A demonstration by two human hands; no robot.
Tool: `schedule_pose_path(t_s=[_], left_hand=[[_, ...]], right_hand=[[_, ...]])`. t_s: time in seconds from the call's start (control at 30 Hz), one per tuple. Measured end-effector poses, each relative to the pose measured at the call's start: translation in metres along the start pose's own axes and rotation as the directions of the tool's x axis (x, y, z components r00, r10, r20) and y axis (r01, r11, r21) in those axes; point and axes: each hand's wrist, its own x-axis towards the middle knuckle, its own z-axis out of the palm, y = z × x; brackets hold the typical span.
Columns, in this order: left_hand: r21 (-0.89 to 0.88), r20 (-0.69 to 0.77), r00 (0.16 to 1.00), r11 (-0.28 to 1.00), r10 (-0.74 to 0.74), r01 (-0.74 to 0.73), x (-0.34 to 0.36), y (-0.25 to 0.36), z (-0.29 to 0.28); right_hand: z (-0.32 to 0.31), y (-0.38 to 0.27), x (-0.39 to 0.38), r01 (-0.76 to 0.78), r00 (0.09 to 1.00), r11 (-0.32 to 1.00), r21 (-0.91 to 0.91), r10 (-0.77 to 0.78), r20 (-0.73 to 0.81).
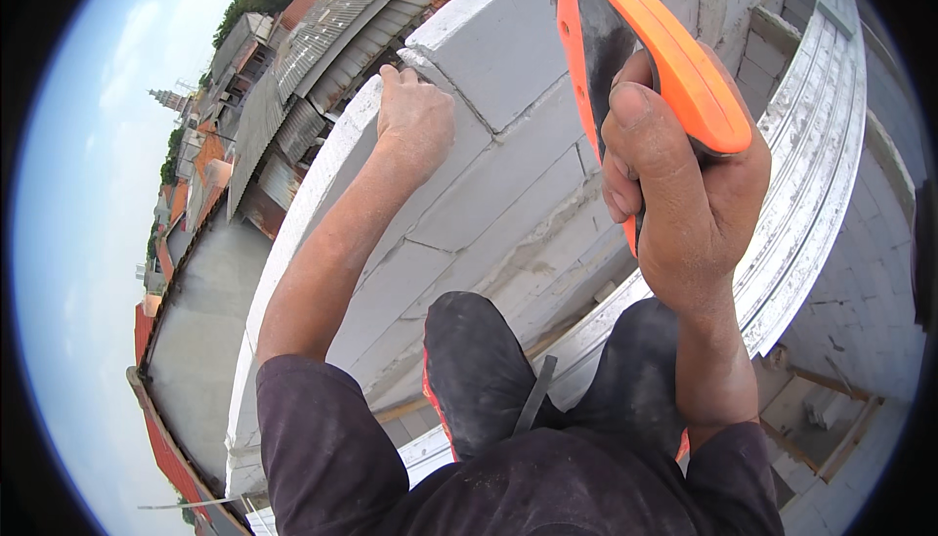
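My right hand [684, 194] grips the orange handle [674, 57] of a tool with a dark inner face, held up close to the camera in front of a wall of white blocks [508, 194]. The tool's working end runs out of the top edge and is hidden. My left hand [415, 116] rests with curled fingers on the top edge of the white block wall, by a mortar joint. My dark-clad knees [479, 360] press against the wall below.
Beyond the wall top the ground drops away to rooftops of corrugated metal [313, 57] and a flat grey concrete roof [205, 331]. A pale corrugated sheet [811, 174] curves along the right, with more block wall [860, 321] beside it.
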Motion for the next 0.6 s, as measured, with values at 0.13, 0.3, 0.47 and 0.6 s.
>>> schedule_pose_path(t_s=[0.13,0.3,0.47,0.6], left_hand=[[-0.128,-0.311,0.951,0.991,-0.003,-0.039,-0.041,0.029,0.01],[-0.204,-0.458,0.867,0.972,-0.197,0.113,-0.055,0.021,-0.002],[-0.247,-0.347,0.935,0.955,0.072,-0.166,-0.066,0.029,0.006],[-0.78,-0.235,0.887,0.468,0.397,-0.416,-0.112,0.03,-0.014]], right_hand=[[-0.015,0.003,-0.006,-0.001,0.999,0.999,-0.045,0.003,0.039],[-0.019,0.014,-0.009,0.091,0.993,0.989,-0.118,-0.08,0.088],[-0.019,0.018,-0.01,0.138,0.981,0.985,-0.1,-0.122,0.152],[-0.025,0.02,0.0,0.308,0.944,0.926,-0.218,-0.268,0.194]])
